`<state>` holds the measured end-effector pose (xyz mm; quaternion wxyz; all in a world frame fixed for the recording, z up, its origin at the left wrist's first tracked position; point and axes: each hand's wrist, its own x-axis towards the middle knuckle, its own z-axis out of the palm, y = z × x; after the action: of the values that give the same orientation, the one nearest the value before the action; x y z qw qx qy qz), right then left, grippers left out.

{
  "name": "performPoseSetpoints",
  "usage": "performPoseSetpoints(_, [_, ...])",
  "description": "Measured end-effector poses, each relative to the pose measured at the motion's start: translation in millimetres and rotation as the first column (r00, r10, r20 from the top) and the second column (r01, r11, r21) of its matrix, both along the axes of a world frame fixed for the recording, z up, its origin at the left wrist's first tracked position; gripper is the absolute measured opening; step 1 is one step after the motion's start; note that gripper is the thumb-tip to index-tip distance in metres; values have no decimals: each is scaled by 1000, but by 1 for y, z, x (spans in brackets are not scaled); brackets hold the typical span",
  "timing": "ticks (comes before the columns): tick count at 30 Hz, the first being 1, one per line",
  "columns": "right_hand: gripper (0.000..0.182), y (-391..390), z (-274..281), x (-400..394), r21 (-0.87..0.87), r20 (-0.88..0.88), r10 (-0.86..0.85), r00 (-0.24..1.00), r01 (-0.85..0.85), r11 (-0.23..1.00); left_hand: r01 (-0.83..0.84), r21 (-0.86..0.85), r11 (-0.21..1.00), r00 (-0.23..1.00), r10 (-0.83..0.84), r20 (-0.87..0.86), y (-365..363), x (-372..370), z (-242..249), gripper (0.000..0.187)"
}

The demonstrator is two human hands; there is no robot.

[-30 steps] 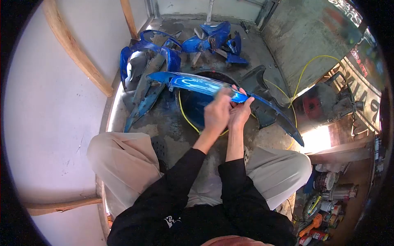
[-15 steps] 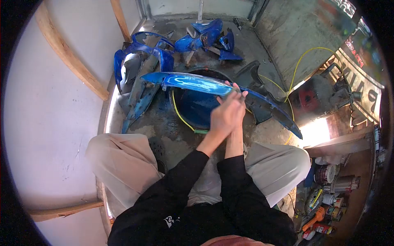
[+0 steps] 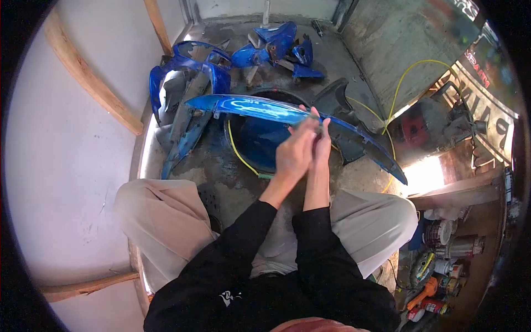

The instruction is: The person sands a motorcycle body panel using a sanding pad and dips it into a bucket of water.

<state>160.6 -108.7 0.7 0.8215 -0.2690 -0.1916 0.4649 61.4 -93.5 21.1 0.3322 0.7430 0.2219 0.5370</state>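
Gripping the long blue panel mid-length, both hands, left hand and right hand, are pressing together; it is looking light, springy and slick.

The person wears a black long-sleeved top, its sleeves reaching down to the wrists and ending in plain cuffs just short of the left hand and the right hand, which are bare (no gloves, rings or watch can be made out). Below the left sleeve, on the front of the top, sits a small white printed mark, too small to read. The fabric looks soft and slightly creased along both forearms. On either side of the sleeves show loose, light beige trousers, wrinkled over both knees, with faint greyish smudges.
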Motion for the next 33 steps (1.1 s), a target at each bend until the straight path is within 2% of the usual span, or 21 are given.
performPoseSetpoints(1, [64, 2, -1, -1, 19, -38, -31, 999, 31, 999, 5, 0, 1000, 1000, -5, -2, 12, -5, -1, 28])
performPoseSetpoints(3, [64, -2, 0, -3, 27, -34, -20, 999, 21, 999, -239, -106, 965, 971, 240, 4, 32, -13, -1, 28])
performPoseSetpoints(4, [64, -2, 3, -6, 39, -24, -4, 1000, 5, 999, -238, -101, 966, 971, 239, 2, 30, -10, 0, 28])
performPoseSetpoints(6, [65, -1, -4, -3, 59, -23, 17, 1000, -15, 998, -131, 116, 985, 991, 129, 27, 16, -1, 4, 28])
performPoseSetpoints(8, [66, -1, 11, -8, -6, 22, -55, 998, 55, 998, -61, 94, 994, 998, 63, -12, 10, -2, 9, 27])
performPoseSetpoints(10, [66, -3, 10, -4, -24, 51, -51, 997, 52, 998, 52, -300, 952, 998, -59, -12, 27, -14, 12, 25])
performPoseSetpoints(11, [67, -3, 9, -4, -37, 71, -49, 996, 51, 998, -251, 5, 968, 968, 251, -19, 51, -19, -3, 25])
performPoseSetpoints(12, [67, -3, 7, -5, -49, 88, -44, 995, 48, 998, -369, -7, 929, 929, 369, -4, 72, -33, -11, 28])
performPoseSetpoints(13, [67, -4, 7, -7, -50, 89, -56, 994, 61, 997, -442, -138, 886, 895, 425, -134, 89, -57, -11, 29])
performPoseSetpoints(15, [67, -3, 11, -9, -43, 101, -60, 993, 65, 997, -594, -46, 803, 805, 593, -29, 129, -89, -31, 28])
performPoseSetpoints(16, [67, -3, 13, -10, -42, 119, -64, 991, 69, 997, -573, -138, 808, 820, 562, -111, 131, -98, -31, 28])
performPoseSetpoints(18, [67, -1, 13, -11, -46, 115, -68, 991, 74, 996, -568, -115, 815, 813, 534, -230, 111, -80, -30, 29])
performPoseSetpoints(19, [66, -1, 13, -11, -53, 111, -80, 991, 86, 995, -485, -66, 872, 874, 481, -69, 90, -59, -21, 27])
performPoseSetpoints(21, [66, 5, 1, -5, -38, 114, -105, 988, 110, 993, -210, 44, 977, 976, 206, 75, 49, -23, -12, 22])
performPoseSetpoints(22, [66, 6, -4, -4, -23, 113, -136, 984, 140, 990, 32, -19, 999, 999, -32, -15, 29, -18, -11, 21])
performPoseSetpoints(23, [66, 8, -1, -7, 10, 53, -159, 986, 159, 987, -18, 76, 997, 1000, 18, 3, 17, -10, -1, 22])
performPoseSetpoints(26, [68, -1, 8, -10, -94, 135, -121, 983, 135, 986, -71, 13, 997, 991, 69, 111, 52, -27, -9, 22])
performPoseSetpoints(29, [72, -2, 14, -18, -142, 181, -140, 973, 167, 976, -402, -191, 895, 915, 397, -67, 110, -77, -28, 23])
performPoseSetpoints(30, [74, -2, 17, -19, -166, 210, -149, 966, 185, 969, -507, -114, 855, 862, 500, -86, 132, -93, -42, 24])
performPoseSetpoints(32, [77, 0, 23, -23, -179, 217, -153, 964, 193, 965, -549, -159, 821, 827, 560, 36, 159, -124, -64, 30])
performPoseSetpoints(33, [80, 1, 26, -24, -194, 221, -158, 962, 202, 960, -490, -423, 762, 817, 571, 82, 160, -132, -61, 31])
